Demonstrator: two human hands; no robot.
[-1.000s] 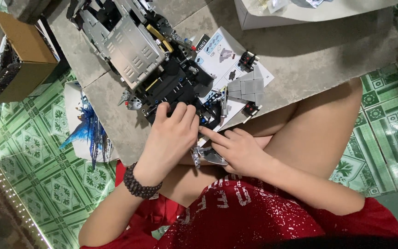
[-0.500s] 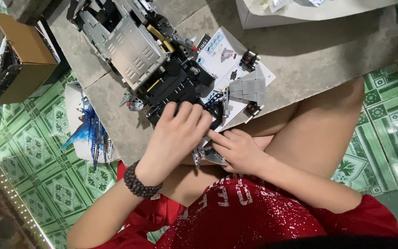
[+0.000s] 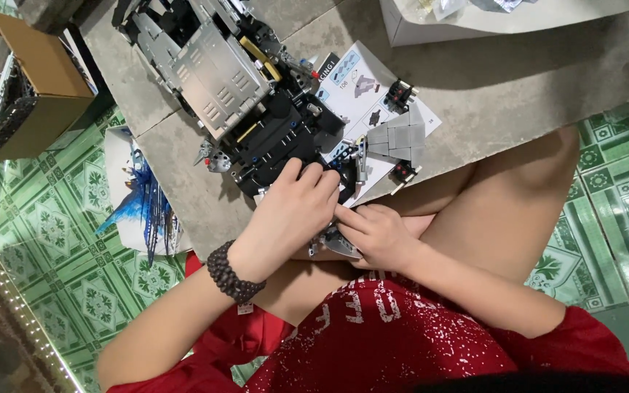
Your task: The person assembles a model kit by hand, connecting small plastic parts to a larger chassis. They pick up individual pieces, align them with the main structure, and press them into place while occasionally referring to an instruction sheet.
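The person sits on the green patterned floor [image 3: 45, 240] with knees drawn up against the edge of a low grey counter [image 3: 518, 80], which puts the work within short reach. The large black and grey brick-built vehicle model [image 3: 242, 94] lies on the counter at about 11 o'clock from the hands, its near end overhanging toward the lap, apparently so that end can be worked on without lifting the whole build. The left hand [image 3: 289, 215], with a dark bead bracelet [image 3: 233, 273] at the wrist, is laid flat over the model's near end, fingers curled and pressing down; this reads as a bracing hold. The right hand [image 3: 378, 236] sits just beside it at 4 o'clock, fingers drawn together and pinching a small grey part [image 3: 338, 244] against the model's lower edge; whether the part is already seated cannot be told. The open instruction booklet [image 3: 373, 102] lies under and beside the model at 1 o'clock, with a grey wedge-shaped sub-assembly [image 3: 398, 138] and a small black piece [image 3: 400, 92] resting on it, near at hand. A brown cardboard box [image 3: 34, 80] stands well apart at 10 o'clock, and a white bag with a blue print [image 3: 136, 196] lies on the floor at 9 o'clock. A white box [image 3: 431, 25] sits at the far counter edge at 1 o'clock.
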